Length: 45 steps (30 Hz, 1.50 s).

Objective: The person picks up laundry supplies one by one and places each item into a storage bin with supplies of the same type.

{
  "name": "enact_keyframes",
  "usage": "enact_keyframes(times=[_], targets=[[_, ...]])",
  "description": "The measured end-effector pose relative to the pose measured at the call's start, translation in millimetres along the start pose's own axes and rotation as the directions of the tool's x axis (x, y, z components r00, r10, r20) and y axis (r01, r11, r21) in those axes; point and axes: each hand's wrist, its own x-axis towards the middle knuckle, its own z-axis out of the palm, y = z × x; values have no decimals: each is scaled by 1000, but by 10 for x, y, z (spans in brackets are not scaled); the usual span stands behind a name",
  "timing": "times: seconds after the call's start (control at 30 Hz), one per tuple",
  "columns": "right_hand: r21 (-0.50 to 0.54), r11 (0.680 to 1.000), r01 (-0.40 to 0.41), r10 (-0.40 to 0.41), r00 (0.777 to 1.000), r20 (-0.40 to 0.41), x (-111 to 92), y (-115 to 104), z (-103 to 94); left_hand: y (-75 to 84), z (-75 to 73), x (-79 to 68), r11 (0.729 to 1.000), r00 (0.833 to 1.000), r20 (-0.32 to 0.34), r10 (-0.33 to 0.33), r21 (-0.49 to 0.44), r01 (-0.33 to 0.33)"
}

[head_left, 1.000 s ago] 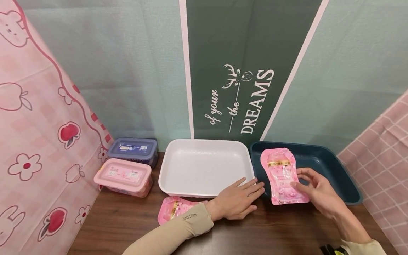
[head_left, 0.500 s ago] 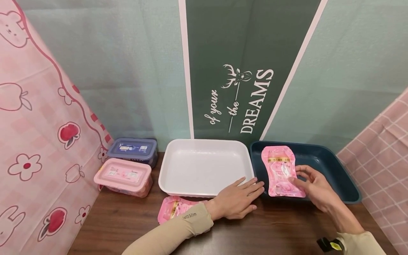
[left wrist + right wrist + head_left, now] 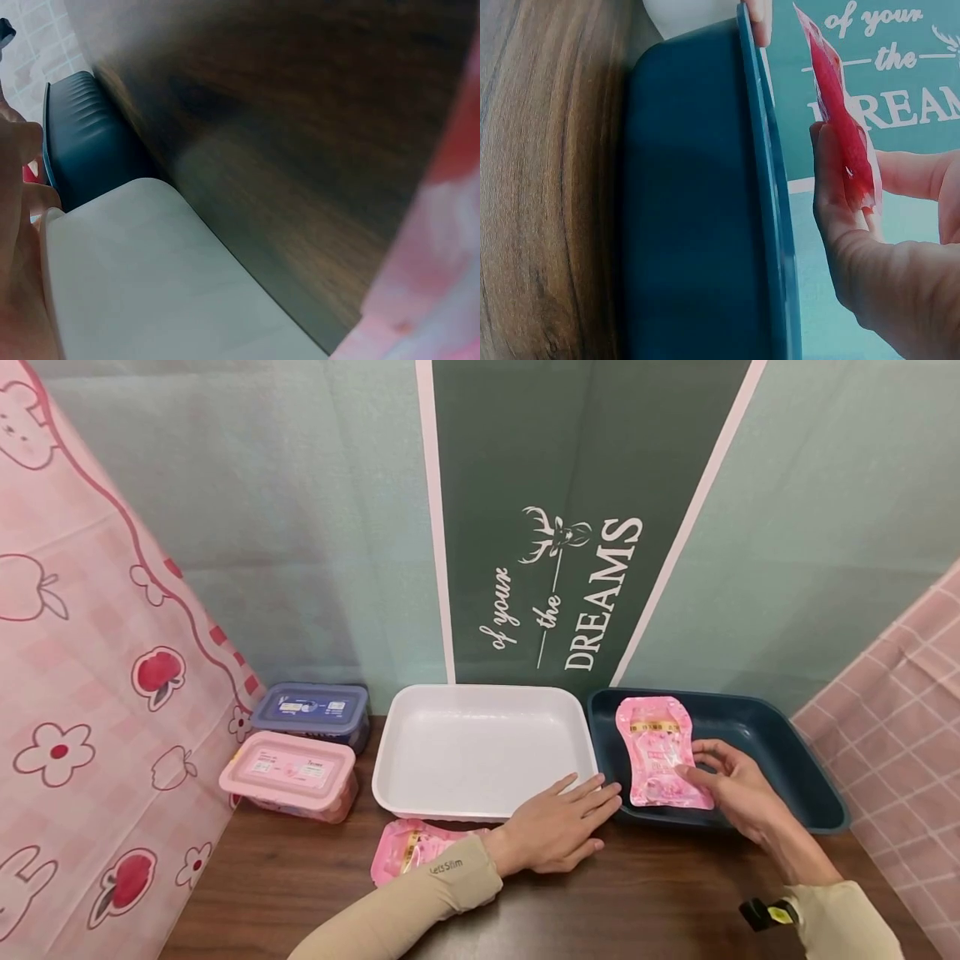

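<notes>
My right hand [image 3: 738, 789] pinches a pink pouch [image 3: 652, 747] by its lower right edge, thumb on the front. In the right wrist view the pouch [image 3: 844, 124] appears edge-on, above the rim of the dark blue tray [image 3: 694, 187]. My left hand [image 3: 561, 827] lies palm down, fingers straight, across the near right corner of the white tray [image 3: 480, 747], fingertips at the rim of the blue tray [image 3: 757, 735]. A second pink pouch [image 3: 401, 856] lies on the table before the white tray, partly hidden by my left sleeve.
A pink lidded box [image 3: 292, 772] and a blue lidded box [image 3: 315, 710] stand left of the white tray. A green curtain [image 3: 345, 527] hangs behind, with patterned pink cloths [image 3: 97, 677] at the sides. Everything stands on a dark wooden table [image 3: 637, 902].
My right hand has moved the pouch slightly back, away from me, farther over the blue tray. The left hand has stayed in place.
</notes>
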Motion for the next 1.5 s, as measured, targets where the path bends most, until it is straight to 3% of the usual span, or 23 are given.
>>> enact_keyframes(times=[0.33, 0.83, 1.5], targets=[[128, 990, -54, 53, 999, 8, 144, 38, 37, -14, -10, -9, 1000, 1000, -13, 5, 23, -4], [35, 997, -69, 67, 997, 39, 243, 179, 33, 18, -23, -12, 999, 1000, -17, 5, 37, -4], [-9, 997, -83, 83, 994, 66, 366, 256, 74, -1, -2, 6, 1000, 1000, -2, -2, -2, 2]])
